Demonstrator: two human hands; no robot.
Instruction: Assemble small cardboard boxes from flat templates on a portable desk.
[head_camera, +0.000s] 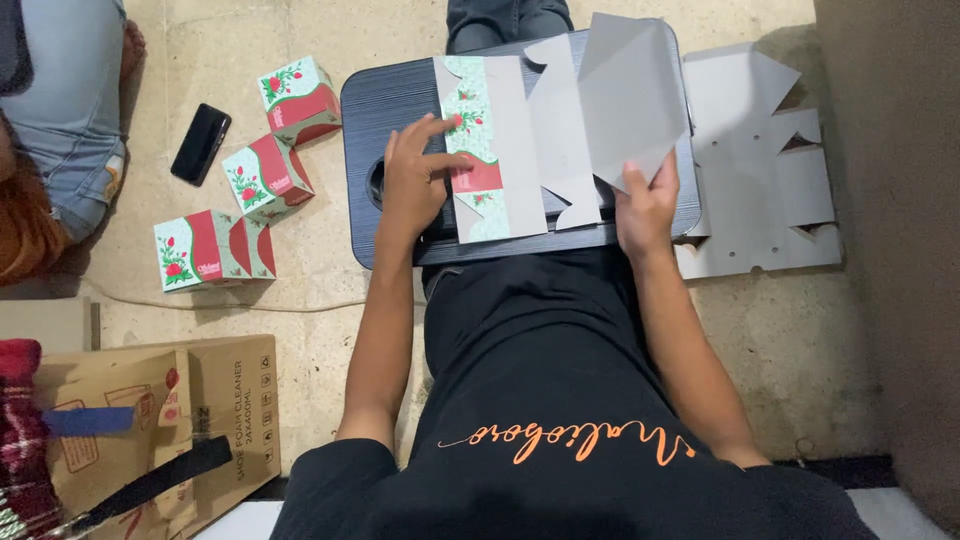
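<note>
Two bare hands work over the flat carton blank (545, 140) spread on the dark lap tray (395, 110), seen from the head camera looking straight down. Left hand (415, 185) lies on the printed end of the blank, fingers spread and pressing flat, thumb out to the side; it pins the card rather than gripping it. Right hand (645, 205) sits at the near right edge of the tray and pinches the lower corner of the big grey flap, which lifts up off the tray while the rest of the blank lies flat. The blank shows its grey inner face over most of its span, with a strip of mint, red and floral print beside the left hand.

Counting now: three folded boxes (268, 178) in the same mint-and-red print stand on the floor left of the tray, in a loose diagonal line. One black phone (200, 143) lies just beyond them, farther left. One stack of grey flat blanks (765, 160) rests on the floor touching the tray's right side. One brown cardboard carton (165, 430) sits well below-left of the tray.
</note>
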